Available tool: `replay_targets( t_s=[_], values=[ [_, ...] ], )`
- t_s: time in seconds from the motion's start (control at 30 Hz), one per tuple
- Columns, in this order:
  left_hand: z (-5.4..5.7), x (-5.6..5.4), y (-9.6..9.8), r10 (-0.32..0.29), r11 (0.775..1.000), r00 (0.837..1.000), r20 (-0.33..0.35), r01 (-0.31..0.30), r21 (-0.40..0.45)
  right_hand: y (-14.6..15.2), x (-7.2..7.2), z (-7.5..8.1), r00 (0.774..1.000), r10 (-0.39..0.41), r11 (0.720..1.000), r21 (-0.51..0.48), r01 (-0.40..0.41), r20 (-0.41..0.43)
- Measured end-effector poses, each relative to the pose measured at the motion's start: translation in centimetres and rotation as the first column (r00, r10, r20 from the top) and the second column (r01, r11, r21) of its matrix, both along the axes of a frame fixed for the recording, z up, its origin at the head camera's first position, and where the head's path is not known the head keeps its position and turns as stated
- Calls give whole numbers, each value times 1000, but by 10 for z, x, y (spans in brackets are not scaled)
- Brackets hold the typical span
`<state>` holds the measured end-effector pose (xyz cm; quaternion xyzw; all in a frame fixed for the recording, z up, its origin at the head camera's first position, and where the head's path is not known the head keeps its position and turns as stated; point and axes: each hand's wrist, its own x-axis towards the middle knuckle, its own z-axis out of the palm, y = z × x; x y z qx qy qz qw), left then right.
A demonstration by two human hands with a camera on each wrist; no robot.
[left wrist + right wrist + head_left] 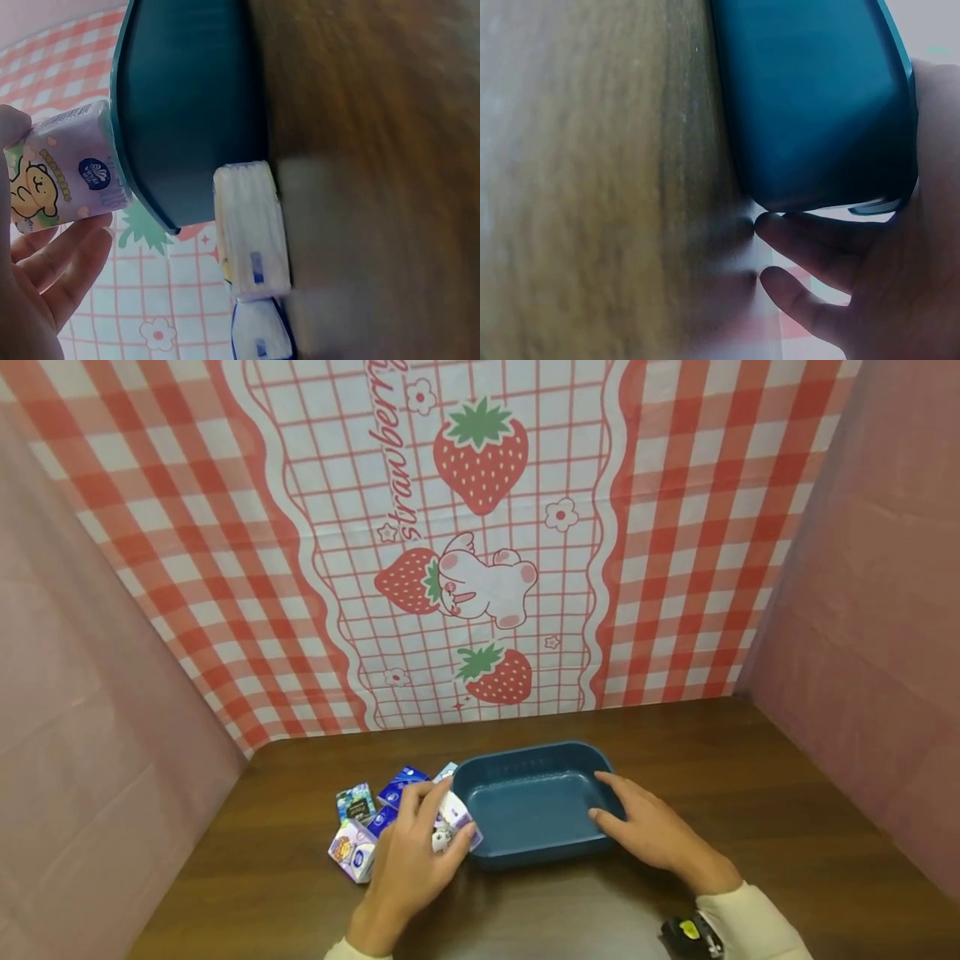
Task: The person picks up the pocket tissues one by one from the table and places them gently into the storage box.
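Note:
My left hand pinches a small lilac and white tissue pack at the left rim of a dark teal plastic tub. In the left wrist view, this tissue pack shows a yellow cartoon animal and a blue oval logo, raised off the table beside the rim. My right hand holds the tub's right end, thumb over the rim. From the right wrist view, its fingertips sit against the outside of the end wall. The inside of the tub shows no pack.
Left of the tub lie several more tissue packs: a purple and white one, a green-blue one and a dark blue one. The brown wooden table meets a strawberry-print cloth at the back, with pink cloth at both sides.

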<state>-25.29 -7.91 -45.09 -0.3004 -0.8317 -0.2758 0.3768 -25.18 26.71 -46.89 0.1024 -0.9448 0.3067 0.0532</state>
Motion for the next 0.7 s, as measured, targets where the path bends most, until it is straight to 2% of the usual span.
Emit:
replay_targets(
  t_s=[0.3, 0.5, 0.7],
  values=[
    [3, -6, 11, 4, 1000, 998, 57, -2, -18, -3, 0, -2, 1000, -6, 1000, -23, 6, 25],
    [7, -7, 22, 15, 999, 997, 78, -12, -35, -3, 0, -2, 1000, -6, 1000, -26, 6, 5],
    [8, -9, 36, -8, 998, 996, 93, 13, -56, -1, 0, 0, 1000, -10, 1000, -15, 10, 11]
  ],
)
